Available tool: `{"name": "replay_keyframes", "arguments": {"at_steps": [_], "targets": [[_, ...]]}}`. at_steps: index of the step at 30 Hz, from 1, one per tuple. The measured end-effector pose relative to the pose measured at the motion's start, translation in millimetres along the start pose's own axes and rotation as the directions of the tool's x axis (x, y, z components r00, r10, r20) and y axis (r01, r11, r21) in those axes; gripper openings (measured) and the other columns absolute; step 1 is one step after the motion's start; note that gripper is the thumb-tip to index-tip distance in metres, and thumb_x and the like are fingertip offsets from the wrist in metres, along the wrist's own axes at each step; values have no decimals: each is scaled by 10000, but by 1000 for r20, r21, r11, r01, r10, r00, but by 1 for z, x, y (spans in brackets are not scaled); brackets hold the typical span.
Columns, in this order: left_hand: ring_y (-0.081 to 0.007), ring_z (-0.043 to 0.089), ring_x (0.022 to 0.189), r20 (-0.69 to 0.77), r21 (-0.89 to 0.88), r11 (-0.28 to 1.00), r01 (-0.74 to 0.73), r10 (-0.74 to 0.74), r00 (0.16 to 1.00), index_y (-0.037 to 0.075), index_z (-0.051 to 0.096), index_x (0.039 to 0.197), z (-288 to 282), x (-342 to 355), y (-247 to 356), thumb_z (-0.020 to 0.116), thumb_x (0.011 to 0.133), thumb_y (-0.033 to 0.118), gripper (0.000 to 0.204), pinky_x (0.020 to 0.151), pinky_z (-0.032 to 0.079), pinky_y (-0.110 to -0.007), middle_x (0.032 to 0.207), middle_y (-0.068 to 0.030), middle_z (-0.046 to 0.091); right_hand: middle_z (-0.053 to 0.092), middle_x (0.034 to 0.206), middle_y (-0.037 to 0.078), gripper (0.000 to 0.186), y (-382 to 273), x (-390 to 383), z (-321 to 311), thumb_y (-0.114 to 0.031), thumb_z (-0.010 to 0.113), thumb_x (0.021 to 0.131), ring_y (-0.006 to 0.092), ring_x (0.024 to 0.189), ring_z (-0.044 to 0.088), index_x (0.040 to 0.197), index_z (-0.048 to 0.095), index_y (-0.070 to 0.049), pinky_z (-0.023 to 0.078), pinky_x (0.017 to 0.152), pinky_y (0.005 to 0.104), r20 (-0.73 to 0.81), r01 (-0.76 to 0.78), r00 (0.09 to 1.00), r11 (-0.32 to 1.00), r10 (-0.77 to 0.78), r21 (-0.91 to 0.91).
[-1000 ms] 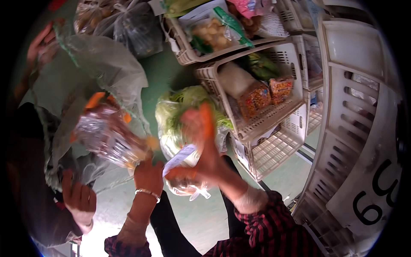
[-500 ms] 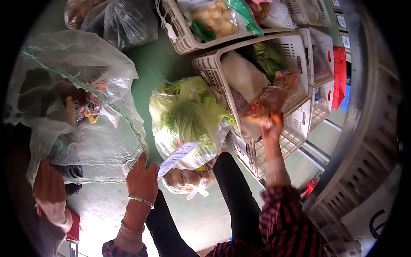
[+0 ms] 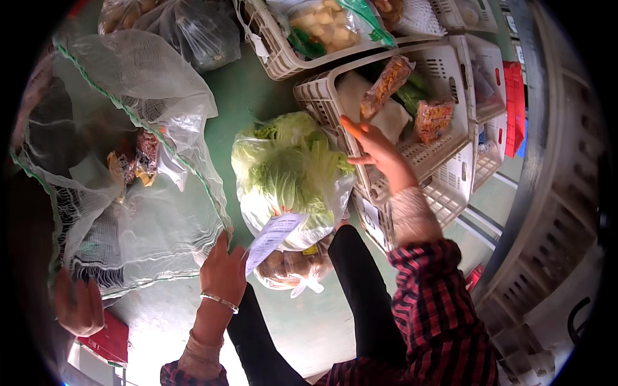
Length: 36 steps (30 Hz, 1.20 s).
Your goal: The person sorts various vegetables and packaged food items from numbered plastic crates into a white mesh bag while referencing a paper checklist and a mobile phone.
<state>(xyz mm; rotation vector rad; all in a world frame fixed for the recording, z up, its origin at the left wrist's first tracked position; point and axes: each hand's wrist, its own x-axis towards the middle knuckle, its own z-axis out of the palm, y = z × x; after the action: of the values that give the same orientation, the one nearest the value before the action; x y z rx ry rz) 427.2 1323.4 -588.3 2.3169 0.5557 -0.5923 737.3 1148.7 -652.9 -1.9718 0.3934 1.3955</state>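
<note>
My left hand (image 3: 220,270) is closed on the rim of a white mesh bag (image 3: 148,238), with a printed paper slip (image 3: 273,241) at its fingertips. Inside the mesh lie small packages (image 3: 146,157). My right hand (image 3: 374,151) is open at the near left rim of a plastic crate (image 3: 450,141), an orange covering on a fingertip. The crate holds two packs of orange snacks (image 3: 432,121), (image 3: 385,87), a white bag (image 3: 354,96) and greens (image 3: 412,96). Between my hands, bagged lettuce (image 3: 286,164) lies over a bag of brown items (image 3: 293,270).
A co-worker's hand (image 3: 80,302) is at the mesh bag's lower left. Full bags (image 3: 196,35) lie at the top left, another loaded crate (image 3: 296,58) behind. Crates stack at right beside a metal rail (image 3: 534,135), with red (image 3: 514,109) and pale crates (image 3: 566,193) beyond.
My right hand has moved from above the lettuce into the crate and released an orange pack, now drawing back open. The dark red package has gone down into the mesh bag.
</note>
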Motion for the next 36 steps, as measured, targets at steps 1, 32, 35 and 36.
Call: {"name": "replay_keyframes", "arguments": {"at_steps": [1,32,35,36], "targets": [[-311,564,898,-8,2,1000,12,-12,1000,68,567,811,-1,3,0,583,778,148,88,719,480,-382,1157,-191,483,265,1343,194,942,1,1,-10,-558,649,676,291,1201,341,1315,259,14,531,764,404,11,-68,998,991,68,118],[-337,544,933,52,-27,998,60,-59,997,19,603,856,-10,30,9,538,803,149,155,759,436,-409,1102,-168,549,291,1305,250,1135,66,123,-188,-583,707,590,388,1175,333,1335,124,44,302,976,433,-802,-218,96,774,-589,-595],[-273,540,750,-137,101,995,-21,35,990,60,554,721,-6,26,-2,613,662,76,84,604,396,-365,1085,-130,567,329,1292,263,1107,58,132,-184,-574,706,594,375,1135,403,1340,149,24,367,914,431,-787,-199,196,762,-585,-616],[-279,540,744,-129,122,992,-26,41,991,56,556,740,-12,26,-2,608,665,73,93,601,396,-367,1078,-143,569,365,1280,270,1080,59,129,-181,-571,706,592,369,1107,453,1343,188,7,421,858,436,-744,-40,189,752,-641,-658]]}}
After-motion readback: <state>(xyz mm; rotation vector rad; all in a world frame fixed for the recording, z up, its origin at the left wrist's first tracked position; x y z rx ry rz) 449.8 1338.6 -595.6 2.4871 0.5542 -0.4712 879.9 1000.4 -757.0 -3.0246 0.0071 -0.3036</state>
